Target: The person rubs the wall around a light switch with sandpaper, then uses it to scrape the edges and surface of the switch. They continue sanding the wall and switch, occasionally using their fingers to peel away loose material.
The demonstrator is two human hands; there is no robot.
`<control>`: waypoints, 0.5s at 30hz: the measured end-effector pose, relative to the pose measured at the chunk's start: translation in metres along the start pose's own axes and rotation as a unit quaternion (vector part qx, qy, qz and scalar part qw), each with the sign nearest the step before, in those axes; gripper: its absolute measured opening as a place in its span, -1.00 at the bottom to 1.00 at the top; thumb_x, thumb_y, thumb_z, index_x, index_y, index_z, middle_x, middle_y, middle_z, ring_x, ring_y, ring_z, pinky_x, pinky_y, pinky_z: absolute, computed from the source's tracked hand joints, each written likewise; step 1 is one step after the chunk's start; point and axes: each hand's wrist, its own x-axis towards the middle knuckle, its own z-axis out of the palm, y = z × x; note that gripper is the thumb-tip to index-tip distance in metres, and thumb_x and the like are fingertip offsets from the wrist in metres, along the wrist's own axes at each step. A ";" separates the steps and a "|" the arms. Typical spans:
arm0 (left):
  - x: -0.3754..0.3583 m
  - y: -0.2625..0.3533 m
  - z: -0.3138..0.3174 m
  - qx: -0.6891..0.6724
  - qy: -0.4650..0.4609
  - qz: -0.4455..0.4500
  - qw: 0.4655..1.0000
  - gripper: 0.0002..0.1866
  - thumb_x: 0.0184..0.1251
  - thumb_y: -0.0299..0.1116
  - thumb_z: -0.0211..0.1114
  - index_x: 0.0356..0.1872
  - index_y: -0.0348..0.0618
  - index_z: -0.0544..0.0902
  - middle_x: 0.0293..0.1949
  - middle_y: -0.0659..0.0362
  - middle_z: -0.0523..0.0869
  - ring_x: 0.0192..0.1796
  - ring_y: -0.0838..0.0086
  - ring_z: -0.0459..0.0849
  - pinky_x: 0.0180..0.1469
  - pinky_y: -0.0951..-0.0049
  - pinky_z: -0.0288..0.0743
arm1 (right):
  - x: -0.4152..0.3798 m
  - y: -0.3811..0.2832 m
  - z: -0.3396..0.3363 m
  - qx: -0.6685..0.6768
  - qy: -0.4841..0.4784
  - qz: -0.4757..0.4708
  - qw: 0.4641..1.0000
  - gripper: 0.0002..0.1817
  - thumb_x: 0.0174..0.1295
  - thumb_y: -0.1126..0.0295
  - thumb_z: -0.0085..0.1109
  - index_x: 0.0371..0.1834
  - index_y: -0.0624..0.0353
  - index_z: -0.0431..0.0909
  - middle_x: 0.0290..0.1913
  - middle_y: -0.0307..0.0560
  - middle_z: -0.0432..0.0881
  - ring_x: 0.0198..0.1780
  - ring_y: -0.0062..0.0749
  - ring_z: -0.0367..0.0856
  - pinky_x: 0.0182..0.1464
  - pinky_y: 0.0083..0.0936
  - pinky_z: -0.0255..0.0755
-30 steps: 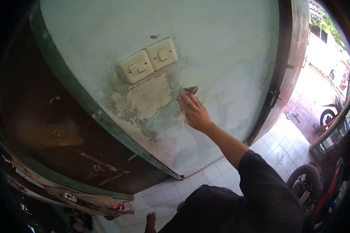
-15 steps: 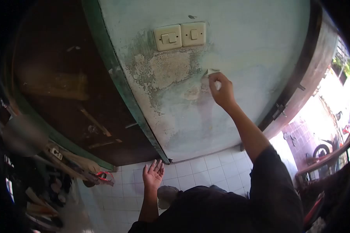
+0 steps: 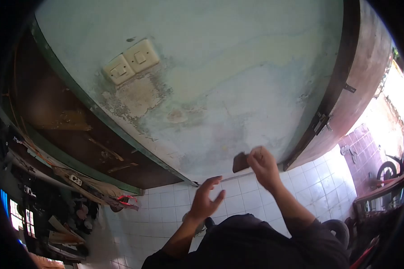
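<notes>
My right hand [image 3: 263, 167] is closed on a small, flat brown piece [image 3: 241, 162] that looks like a sheet or pad, in front of the lower wall. Left of it, my left hand [image 3: 205, 198] is raised with thumb and fingers apart, holding nothing. The pale green wall [image 3: 238, 89] has stained, peeling paint. A rough bare patch [image 3: 139, 95] lies below two cream light switches, a left one [image 3: 119, 70] and a right one [image 3: 140, 57].
A dark brown door [image 3: 72, 121] in a green frame stands at left. At right is an open wooden door [image 3: 361, 80] with a metal latch [image 3: 321, 123]. White floor tiles [image 3: 161, 206] lie below. Cluttered items fill the lower left. A wheel [image 3: 386, 172] shows outside.
My right hand has come down from the wall's stained area with the piece. My left hand has risen and moved right. The view has turned, shifting the switches left.
</notes>
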 end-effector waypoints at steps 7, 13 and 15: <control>0.034 0.033 0.070 0.052 -0.006 -0.010 0.999 -0.74 0.34 -0.48 0.42 0.01 -0.28 0.70 -0.27 0.04 0.84 -0.23 0.23 0.85 -0.10 0.32 0.68 | -0.054 0.049 -0.036 0.090 -0.023 0.101 0.990 -0.87 0.41 0.57 0.21 -0.06 0.29 0.49 -0.24 -0.20 0.64 -0.17 -0.61 0.63 -0.11 -0.59 0.51; 0.036 0.037 0.071 -0.003 -0.028 -0.040 0.999 -0.85 0.37 -0.54 0.36 -0.08 -0.26 0.77 -0.22 0.03 0.83 -0.15 0.23 0.84 -0.06 0.34 0.66 | -0.068 0.041 -0.048 -0.007 -0.034 0.077 0.996 -0.74 0.33 0.58 0.29 0.04 0.31 0.51 -0.10 -0.03 0.73 -0.02 -0.43 0.73 0.00 -0.46 0.62; 0.034 0.036 0.073 -0.015 -0.026 -0.047 0.998 -0.84 0.38 -0.53 0.36 -0.07 -0.26 0.77 -0.22 0.03 0.83 -0.13 0.25 0.83 -0.05 0.35 0.64 | -0.065 0.034 -0.049 -0.105 -0.037 0.004 0.994 -0.66 0.26 0.56 0.36 0.09 0.32 0.54 -0.09 -0.01 0.75 -0.01 -0.36 0.75 0.00 -0.41 0.64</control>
